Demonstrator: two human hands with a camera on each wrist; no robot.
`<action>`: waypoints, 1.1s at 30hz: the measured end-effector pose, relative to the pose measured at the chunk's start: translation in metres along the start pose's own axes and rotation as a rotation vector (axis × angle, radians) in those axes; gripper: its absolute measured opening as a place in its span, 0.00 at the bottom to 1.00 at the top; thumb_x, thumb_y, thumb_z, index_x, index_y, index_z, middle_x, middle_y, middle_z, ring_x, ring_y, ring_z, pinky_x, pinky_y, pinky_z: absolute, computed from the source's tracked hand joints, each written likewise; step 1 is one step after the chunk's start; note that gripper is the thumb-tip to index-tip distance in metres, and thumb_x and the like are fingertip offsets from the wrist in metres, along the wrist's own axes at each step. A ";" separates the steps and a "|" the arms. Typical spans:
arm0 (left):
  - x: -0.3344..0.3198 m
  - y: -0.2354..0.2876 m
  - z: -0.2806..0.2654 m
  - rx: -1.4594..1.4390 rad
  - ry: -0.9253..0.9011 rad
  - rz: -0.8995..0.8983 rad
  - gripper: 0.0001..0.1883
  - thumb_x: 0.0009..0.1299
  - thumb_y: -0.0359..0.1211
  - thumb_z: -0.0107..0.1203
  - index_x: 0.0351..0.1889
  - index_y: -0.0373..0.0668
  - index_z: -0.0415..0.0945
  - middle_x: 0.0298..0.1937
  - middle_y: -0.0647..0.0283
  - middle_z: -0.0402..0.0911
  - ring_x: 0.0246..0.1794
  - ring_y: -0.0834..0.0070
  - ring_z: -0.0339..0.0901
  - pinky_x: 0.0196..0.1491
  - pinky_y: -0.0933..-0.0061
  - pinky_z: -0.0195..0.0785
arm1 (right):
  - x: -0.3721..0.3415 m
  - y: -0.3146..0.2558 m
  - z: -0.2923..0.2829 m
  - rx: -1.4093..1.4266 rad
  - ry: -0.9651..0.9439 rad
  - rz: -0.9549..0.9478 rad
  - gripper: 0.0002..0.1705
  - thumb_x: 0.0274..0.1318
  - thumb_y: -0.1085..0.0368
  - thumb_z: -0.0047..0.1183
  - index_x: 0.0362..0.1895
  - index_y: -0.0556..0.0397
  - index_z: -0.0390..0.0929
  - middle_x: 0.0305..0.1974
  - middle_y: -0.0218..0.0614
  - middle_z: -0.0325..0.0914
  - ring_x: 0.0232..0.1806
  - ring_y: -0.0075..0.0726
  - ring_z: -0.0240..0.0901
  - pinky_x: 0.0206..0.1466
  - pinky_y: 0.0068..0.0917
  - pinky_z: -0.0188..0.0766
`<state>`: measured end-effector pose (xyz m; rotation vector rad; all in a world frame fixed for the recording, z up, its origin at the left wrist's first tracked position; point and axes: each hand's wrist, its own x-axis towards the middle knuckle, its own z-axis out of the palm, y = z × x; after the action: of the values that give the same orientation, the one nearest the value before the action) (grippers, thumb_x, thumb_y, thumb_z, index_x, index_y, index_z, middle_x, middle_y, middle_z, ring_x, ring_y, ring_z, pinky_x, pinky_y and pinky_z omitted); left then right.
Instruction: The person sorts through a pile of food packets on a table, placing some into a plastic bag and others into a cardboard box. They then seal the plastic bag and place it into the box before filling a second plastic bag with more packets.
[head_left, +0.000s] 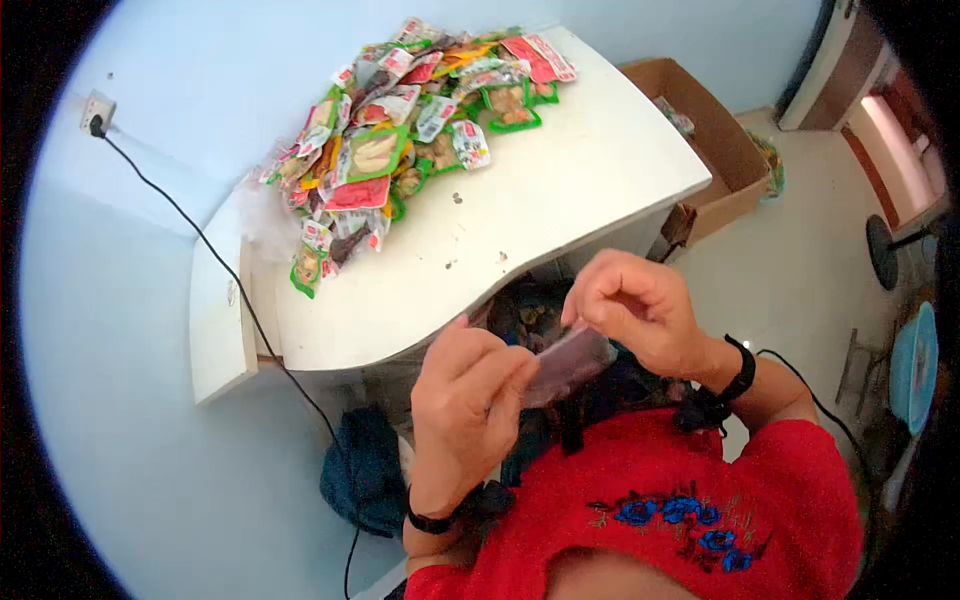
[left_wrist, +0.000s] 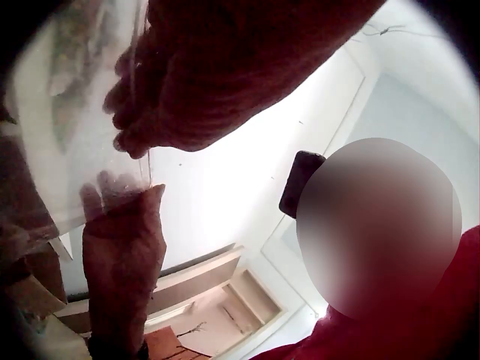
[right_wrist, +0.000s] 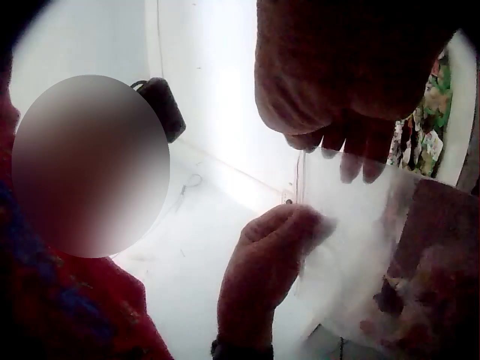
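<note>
A clear plastic bag (head_left: pixel 572 368) is stretched between both hands, below the table's front edge in the head view. The left hand (head_left: pixel 465 400) pinches one end of it, and the right hand (head_left: pixel 640 305) pinches the other with thumb and curled fingers. In the left wrist view the see-through film (left_wrist: pixel 82 142) spans the gap between the hands. From the right wrist, the left hand (right_wrist: pixel 266 262) grips the bag's edge, and reddish, blurred shapes show through or behind the film (right_wrist: pixel 345 247).
Many small colourful food packets (head_left: pixel 375 150) lie heaped on the white table (head_left: pixel 560 190). An open cardboard box (head_left: pixel 715 150) stands on the floor to the right, near a blue basin (head_left: pixel 912 370). A black cable (head_left: pixel 255 310) hangs from the wall socket (head_left: pixel 97 112) across the table's left end.
</note>
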<state>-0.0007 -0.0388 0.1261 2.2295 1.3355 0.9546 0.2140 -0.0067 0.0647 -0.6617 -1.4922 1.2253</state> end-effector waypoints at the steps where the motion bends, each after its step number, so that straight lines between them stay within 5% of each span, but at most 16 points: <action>1: 0.000 0.000 0.001 0.005 -0.001 0.011 0.05 0.57 0.23 0.64 0.31 0.39 0.81 0.31 0.61 0.80 0.36 0.63 0.79 0.62 0.52 0.68 | 0.000 -0.002 0.002 -0.019 -0.014 -0.014 0.09 0.57 0.68 0.62 0.39 0.58 0.78 0.37 0.35 0.76 0.40 0.28 0.74 0.46 0.26 0.71; 4: -0.002 0.001 0.004 0.004 -0.014 0.024 0.06 0.56 0.25 0.65 0.31 0.41 0.82 0.31 0.61 0.79 0.36 0.63 0.79 0.61 0.53 0.69 | 0.006 -0.008 -0.002 -0.249 -0.139 -0.106 0.20 0.49 0.66 0.68 0.47 0.56 0.81 0.47 0.42 0.80 0.50 0.37 0.78 0.55 0.31 0.73; 11: -0.008 -0.006 -0.007 0.079 -0.044 0.082 0.06 0.57 0.28 0.66 0.32 0.42 0.82 0.30 0.60 0.79 0.34 0.61 0.79 0.60 0.54 0.70 | 0.001 -0.012 0.004 -0.190 -0.142 -0.017 0.05 0.57 0.71 0.60 0.36 0.59 0.85 0.37 0.41 0.85 0.39 0.37 0.82 0.45 0.29 0.77; 18: -0.030 -0.041 -0.050 0.112 -0.040 0.006 0.06 0.58 0.29 0.66 0.30 0.40 0.82 0.28 0.59 0.78 0.33 0.60 0.77 0.37 0.64 0.72 | -0.001 -0.014 0.001 -0.163 -0.090 0.049 0.05 0.57 0.71 0.61 0.36 0.59 0.86 0.36 0.40 0.85 0.38 0.32 0.81 0.42 0.27 0.76; 21: -0.032 -0.043 -0.059 0.077 -0.071 0.001 0.06 0.58 0.29 0.66 0.31 0.39 0.82 0.29 0.58 0.78 0.33 0.60 0.77 0.37 0.63 0.72 | 0.000 -0.016 0.004 -0.136 -0.093 0.062 0.05 0.58 0.70 0.61 0.35 0.59 0.86 0.35 0.40 0.85 0.38 0.31 0.81 0.42 0.26 0.76; 22: -0.032 -0.036 -0.062 0.059 -0.089 -0.103 0.04 0.58 0.27 0.65 0.30 0.38 0.82 0.29 0.58 0.81 0.32 0.61 0.80 0.48 0.63 0.74 | 0.000 -0.018 0.005 -0.136 -0.090 0.065 0.05 0.58 0.70 0.61 0.35 0.59 0.86 0.35 0.40 0.85 0.37 0.31 0.81 0.41 0.26 0.76; 25: -0.035 -0.037 -0.064 0.096 -0.134 -0.119 0.10 0.57 0.30 0.67 0.35 0.37 0.82 0.35 0.56 0.81 0.36 0.59 0.80 0.45 0.63 0.74 | -0.001 -0.019 0.005 -0.170 -0.086 0.045 0.05 0.58 0.70 0.61 0.35 0.59 0.86 0.35 0.40 0.85 0.36 0.32 0.81 0.41 0.26 0.77; 31: -0.021 -0.011 -0.042 0.126 -0.023 0.036 0.22 0.55 0.37 0.71 0.46 0.39 0.80 0.45 0.54 0.80 0.44 0.56 0.79 0.47 0.62 0.74 | 0.001 -0.022 0.013 -0.186 -0.102 0.051 0.05 0.58 0.71 0.60 0.35 0.59 0.85 0.35 0.40 0.85 0.37 0.31 0.81 0.42 0.26 0.77; 33: -0.020 -0.010 -0.021 0.089 0.037 0.105 0.15 0.57 0.36 0.69 0.40 0.41 0.81 0.39 0.58 0.81 0.40 0.58 0.80 0.50 0.58 0.75 | 0.002 -0.026 0.017 -0.213 -0.111 0.051 0.04 0.57 0.71 0.60 0.35 0.59 0.85 0.35 0.40 0.85 0.37 0.32 0.81 0.43 0.27 0.77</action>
<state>-0.0283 -0.0521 0.1282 2.3805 1.3111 0.9949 0.2023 -0.0194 0.0906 -0.7873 -1.7242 1.1671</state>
